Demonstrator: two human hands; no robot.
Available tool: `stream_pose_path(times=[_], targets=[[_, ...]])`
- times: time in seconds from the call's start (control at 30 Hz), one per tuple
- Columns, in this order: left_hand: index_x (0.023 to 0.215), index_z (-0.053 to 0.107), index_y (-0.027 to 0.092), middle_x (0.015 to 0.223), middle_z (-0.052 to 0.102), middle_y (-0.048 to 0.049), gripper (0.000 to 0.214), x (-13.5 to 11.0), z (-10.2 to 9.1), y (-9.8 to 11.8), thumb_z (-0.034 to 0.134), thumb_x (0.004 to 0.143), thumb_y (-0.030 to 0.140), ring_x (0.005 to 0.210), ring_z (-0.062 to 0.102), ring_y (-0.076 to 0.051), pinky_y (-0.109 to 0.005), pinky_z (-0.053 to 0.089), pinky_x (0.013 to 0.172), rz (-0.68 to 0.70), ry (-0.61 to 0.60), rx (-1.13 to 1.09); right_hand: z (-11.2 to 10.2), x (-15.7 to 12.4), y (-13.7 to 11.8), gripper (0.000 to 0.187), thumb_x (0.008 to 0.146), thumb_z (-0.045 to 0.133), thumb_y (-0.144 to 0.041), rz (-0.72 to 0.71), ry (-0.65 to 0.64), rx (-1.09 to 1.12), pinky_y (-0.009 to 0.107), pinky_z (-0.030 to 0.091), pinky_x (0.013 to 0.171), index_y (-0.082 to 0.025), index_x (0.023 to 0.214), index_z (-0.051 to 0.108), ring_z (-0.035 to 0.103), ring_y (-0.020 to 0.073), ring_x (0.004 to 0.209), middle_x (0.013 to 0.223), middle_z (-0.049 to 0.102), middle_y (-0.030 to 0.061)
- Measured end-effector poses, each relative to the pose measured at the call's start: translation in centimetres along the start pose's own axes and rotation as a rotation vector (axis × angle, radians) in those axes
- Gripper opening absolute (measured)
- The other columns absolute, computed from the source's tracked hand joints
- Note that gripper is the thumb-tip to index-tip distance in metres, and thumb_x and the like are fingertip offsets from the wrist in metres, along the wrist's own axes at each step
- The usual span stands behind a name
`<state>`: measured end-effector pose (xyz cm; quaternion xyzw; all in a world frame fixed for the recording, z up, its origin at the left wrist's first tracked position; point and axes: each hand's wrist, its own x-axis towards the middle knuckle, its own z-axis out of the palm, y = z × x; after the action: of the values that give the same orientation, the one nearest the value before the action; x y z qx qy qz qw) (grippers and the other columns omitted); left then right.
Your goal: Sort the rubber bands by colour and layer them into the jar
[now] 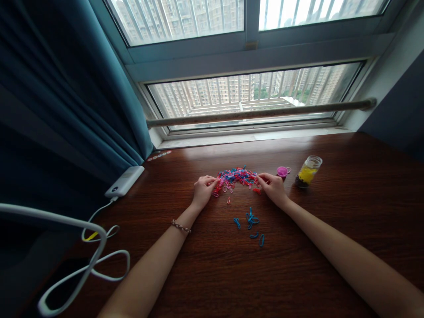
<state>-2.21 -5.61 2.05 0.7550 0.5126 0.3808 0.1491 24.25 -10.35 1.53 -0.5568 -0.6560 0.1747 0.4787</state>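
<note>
A heap of small rubber bands [236, 176] in pink, blue and red lies on the dark wooden table. At its left end, my left hand [202, 191] has thumb and fingers pinched on pink bands. My right hand [273, 187] pinches red and pink bands at the right end of the heap; exactly how many sit between the fingertips is too small to tell. Closer to me lie several loose blue rubber bands [251, 218], apart from the heap. A single light red band [228, 200] rests just below the heap.
Right of my right hand stand a small pink cup-like lid [282, 172] and a glass jar [308, 171] with yellow and dark bands inside. At left are a white power bank [125, 181] and a looping white cable [99, 260]. A window and rail [258, 115] lie beyond.
</note>
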Motion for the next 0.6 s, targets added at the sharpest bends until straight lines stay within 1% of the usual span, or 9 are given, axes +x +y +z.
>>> stream_pose_path(times=[0.17,0.37,0.47,0.6], targets=[[0.072,0.067,0.019,0.074,0.065,-0.0030,0.025,0.09,0.12,-0.31,0.051,0.079,0.037,0.076,0.056,-0.016,-0.027,0.041,0.073,-0.038,0.030,0.005,0.05,0.16,0.30,0.025,0.083,0.046,-0.034,-0.005,0.014,-0.028,0.025,0.044,0.057,-0.018,0.080,0.065,0.060,0.0167,0.060,0.071,0.067,0.0045],[0.064,0.061,0.017,0.064,0.060,-0.0018,0.031,0.06,0.25,-0.36,0.045,0.082,0.038,0.067,0.055,-0.015,-0.025,0.042,0.065,-0.137,0.046,-0.016,0.08,0.14,0.57,0.024,0.083,0.047,-0.033,-0.025,0.015,-0.077,0.026,0.043,0.059,-0.018,0.082,0.065,0.059,0.0171,0.062,0.073,0.066,0.0054],[0.066,0.059,0.017,0.064,0.059,-0.0012,0.027,0.08,0.36,-0.38,0.047,0.081,0.036,0.064,0.055,-0.015,-0.025,0.042,0.063,-0.156,0.064,-0.037,0.15,0.11,0.72,0.024,0.083,0.047,-0.033,-0.030,0.026,-0.088,0.026,0.042,0.058,-0.018,0.082,0.065,0.058,0.0167,0.061,0.072,0.066,0.0049],[0.071,0.058,0.017,0.070,0.061,-0.0022,0.019,0.11,0.55,-0.58,0.051,0.078,0.033,0.067,0.056,-0.015,-0.027,0.044,0.065,-0.132,0.080,-0.029,0.26,0.13,0.87,0.023,0.083,0.047,-0.032,-0.040,0.028,-0.102,0.026,0.041,0.058,-0.018,0.082,0.065,0.057,0.0164,0.060,0.070,0.065,0.0041]])
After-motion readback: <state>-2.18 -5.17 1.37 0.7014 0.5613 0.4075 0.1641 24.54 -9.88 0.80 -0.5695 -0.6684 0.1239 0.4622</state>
